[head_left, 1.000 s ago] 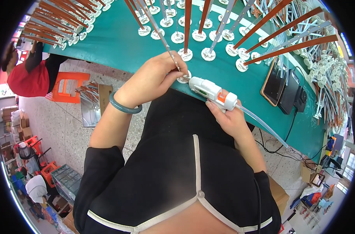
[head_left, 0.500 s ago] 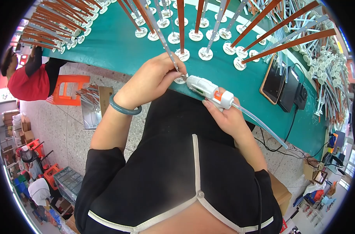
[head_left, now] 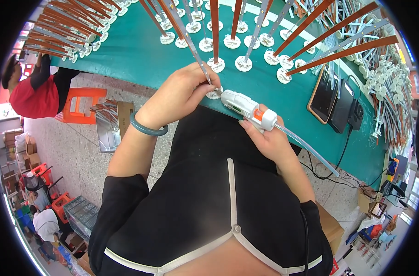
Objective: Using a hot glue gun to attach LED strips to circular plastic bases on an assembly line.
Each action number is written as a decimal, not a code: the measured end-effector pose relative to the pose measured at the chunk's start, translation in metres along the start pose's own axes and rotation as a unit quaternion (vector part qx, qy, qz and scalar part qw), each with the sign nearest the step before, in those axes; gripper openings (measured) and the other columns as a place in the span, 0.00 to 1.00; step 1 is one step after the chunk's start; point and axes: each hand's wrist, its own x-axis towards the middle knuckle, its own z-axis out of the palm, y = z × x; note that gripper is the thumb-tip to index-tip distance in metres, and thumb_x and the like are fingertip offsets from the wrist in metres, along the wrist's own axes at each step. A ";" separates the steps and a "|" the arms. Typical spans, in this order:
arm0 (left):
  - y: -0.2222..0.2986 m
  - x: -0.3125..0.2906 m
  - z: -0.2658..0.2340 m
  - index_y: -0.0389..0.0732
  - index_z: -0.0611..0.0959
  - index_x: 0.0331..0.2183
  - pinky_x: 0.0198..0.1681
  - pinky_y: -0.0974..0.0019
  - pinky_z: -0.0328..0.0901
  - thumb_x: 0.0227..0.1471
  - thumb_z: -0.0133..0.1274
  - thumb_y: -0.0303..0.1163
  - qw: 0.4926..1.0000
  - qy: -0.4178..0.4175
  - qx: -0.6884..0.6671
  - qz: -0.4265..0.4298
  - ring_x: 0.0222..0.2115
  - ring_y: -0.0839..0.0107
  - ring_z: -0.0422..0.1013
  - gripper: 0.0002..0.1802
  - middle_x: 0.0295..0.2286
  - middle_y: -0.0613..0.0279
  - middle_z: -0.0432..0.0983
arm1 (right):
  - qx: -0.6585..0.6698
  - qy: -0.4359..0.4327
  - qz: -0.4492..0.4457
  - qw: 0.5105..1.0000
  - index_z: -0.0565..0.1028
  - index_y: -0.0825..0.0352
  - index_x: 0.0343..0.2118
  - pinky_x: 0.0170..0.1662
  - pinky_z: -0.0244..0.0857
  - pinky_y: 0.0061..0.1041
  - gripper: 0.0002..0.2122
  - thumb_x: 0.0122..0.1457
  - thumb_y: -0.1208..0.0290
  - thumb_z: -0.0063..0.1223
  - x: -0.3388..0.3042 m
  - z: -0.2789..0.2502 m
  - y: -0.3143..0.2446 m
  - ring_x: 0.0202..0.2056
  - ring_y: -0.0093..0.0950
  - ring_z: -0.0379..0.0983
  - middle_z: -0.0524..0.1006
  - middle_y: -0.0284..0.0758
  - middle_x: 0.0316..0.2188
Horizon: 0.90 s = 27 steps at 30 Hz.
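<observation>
My left hand (head_left: 187,88) pinches the lower end of a thin grey LED strip (head_left: 201,64), which stands upright on a small round white base (head_left: 214,94) at the table's near edge. My right hand (head_left: 269,138) is wrapped round a white and orange glue gun (head_left: 240,104). Its nozzle points left and reaches the strip's foot, close to my left fingertips; whether it touches cannot be made out. A clear glue stick (head_left: 306,148) sticks out of the gun's back end. Part of the base is hidden behind my fingers and the nozzle.
Several brown and grey strips on round white bases (head_left: 243,63) stand beyond my hands on the green table (head_left: 140,55). At right lie a phone (head_left: 322,94), a black device (head_left: 342,108) with cables and a heap of strips (head_left: 389,87). A person in red (head_left: 34,94) is at far left.
Almost nothing differs. The glue gun and both hands hold the same place, with only a very slight shift of the whole picture.
</observation>
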 end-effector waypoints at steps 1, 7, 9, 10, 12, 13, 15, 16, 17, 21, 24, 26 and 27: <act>0.000 0.000 0.000 0.35 0.77 0.32 0.36 0.62 0.66 0.48 0.49 0.19 1.000 0.002 -0.004 -0.001 0.32 0.56 0.71 0.05 0.30 0.54 0.72 | 0.004 -0.005 0.005 1.000 0.69 0.67 0.29 0.29 0.62 0.33 0.13 0.54 0.62 0.55 0.000 0.000 0.000 0.25 0.42 0.70 0.72 0.42 0.22; 0.000 -0.001 0.001 0.36 0.77 0.32 0.36 0.62 0.66 0.48 0.50 0.19 1.000 0.004 0.002 0.001 0.33 0.56 0.71 0.06 0.30 0.54 0.72 | -0.002 -0.021 0.000 1.000 0.72 0.71 0.35 0.32 0.63 0.25 0.10 0.55 0.71 0.54 -0.001 -0.002 0.002 0.26 0.26 0.69 0.75 0.38 0.24; -0.001 -0.001 0.001 0.35 0.77 0.32 0.36 0.62 0.66 0.48 0.49 0.19 1.000 0.006 0.004 0.005 0.32 0.56 0.71 0.06 0.30 0.53 0.72 | -0.005 -0.022 -0.003 1.000 0.72 0.72 0.36 0.32 0.63 0.24 0.10 0.55 0.71 0.54 -0.001 -0.003 0.003 0.26 0.25 0.68 0.74 0.37 0.25; -0.001 -0.001 0.001 0.35 0.77 0.32 0.36 0.62 0.66 0.48 0.49 0.19 1.000 0.007 0.006 0.010 0.32 0.56 0.71 0.06 0.30 0.53 0.72 | -0.008 -0.022 -0.007 1.000 0.72 0.72 0.36 0.32 0.63 0.24 0.10 0.55 0.71 0.54 -0.001 -0.003 0.003 0.26 0.25 0.68 0.74 0.37 0.25; 0.000 -0.001 0.001 0.35 0.77 0.32 0.36 0.62 0.66 0.48 0.49 0.19 1.000 0.006 0.003 0.004 0.32 0.56 0.71 0.06 0.30 0.53 0.72 | -0.001 -0.027 0.001 1.000 0.72 0.72 0.36 0.32 0.63 0.24 0.10 0.55 0.71 0.54 -0.003 -0.003 0.003 0.26 0.25 0.68 0.74 0.37 0.25; 0.000 -0.001 0.001 0.35 0.77 0.32 0.36 0.62 0.66 0.48 0.49 0.19 1.000 0.004 -0.001 -0.002 0.32 0.56 0.72 0.06 0.30 0.53 0.72 | 0.007 -0.031 0.009 0.999 0.72 0.72 0.36 0.32 0.63 0.24 0.10 0.55 0.71 0.54 -0.003 -0.003 0.003 0.26 0.24 0.68 0.74 0.37 0.25; -0.002 -0.001 0.001 0.35 0.77 0.32 0.36 0.62 0.66 0.48 0.49 0.19 1.000 0.006 0.002 0.004 0.32 0.56 0.72 0.06 0.30 0.53 0.72 | 0.000 -0.030 0.004 1.000 0.72 0.72 0.36 0.32 0.63 0.24 0.10 0.55 0.71 0.54 -0.002 -0.003 0.004 0.26 0.24 0.68 0.74 0.37 0.25; -0.002 -0.001 0.001 0.35 0.77 0.32 0.36 0.62 0.66 0.49 0.49 0.19 1.000 0.008 0.005 0.010 0.32 0.56 0.72 0.06 0.30 0.53 0.72 | -0.006 -0.029 -0.001 1.000 0.72 0.72 0.36 0.32 0.63 0.23 0.10 0.55 0.71 0.55 -0.001 -0.003 0.004 0.26 0.24 0.67 0.74 0.37 0.25; -0.002 -0.001 0.001 0.35 0.77 0.32 0.36 0.62 0.66 0.49 0.49 0.19 1.000 0.008 0.005 0.010 0.32 0.56 0.72 0.06 0.30 0.53 0.72 | -0.006 -0.029 -0.001 1.000 0.72 0.72 0.36 0.32 0.63 0.23 0.10 0.55 0.71 0.55 -0.001 -0.003 0.004 0.26 0.24 0.67 0.74 0.37 0.25; -0.003 -0.001 0.001 0.35 0.77 0.32 0.36 0.62 0.66 0.48 0.49 0.19 1.000 0.006 0.002 0.007 0.32 0.56 0.72 0.06 0.29 0.53 0.72 | 0.012 -0.026 -0.002 1.000 0.72 0.72 0.36 0.32 0.63 0.24 0.10 0.54 0.71 0.55 -0.001 -0.002 0.006 0.26 0.23 0.67 0.74 0.36 0.25; 0.000 -0.001 0.001 0.35 0.78 0.32 0.35 0.62 0.66 0.48 0.49 0.20 1.000 0.007 0.007 0.005 0.32 0.56 0.71 0.06 0.29 0.53 0.72 | 0.026 -0.021 -0.019 0.999 0.71 0.70 0.32 0.31 0.63 0.27 0.10 0.53 0.69 0.56 -0.001 -0.002 0.008 0.26 0.29 0.69 0.74 0.38 0.24; 0.004 -0.002 0.000 0.35 0.78 0.32 0.35 0.63 0.66 0.49 0.49 0.20 1.000 0.008 0.008 -0.003 0.31 0.56 0.71 0.05 0.30 0.53 0.72 | 0.041 -0.018 -0.028 0.999 0.70 0.68 0.29 0.29 0.62 0.30 0.11 0.53 0.66 0.57 -0.002 -0.002 0.009 0.25 0.34 0.71 0.73 0.39 0.23; 0.004 -0.003 0.000 0.35 0.78 0.32 0.34 0.63 0.66 0.48 0.50 0.20 1.000 0.014 0.014 -0.009 0.31 0.57 0.72 0.05 0.29 0.53 0.72 | 0.102 -0.010 -0.021 0.995 0.71 0.69 0.31 0.30 0.63 0.28 0.10 0.53 0.67 0.57 -0.003 -0.002 0.009 0.25 0.30 0.71 0.74 0.37 0.24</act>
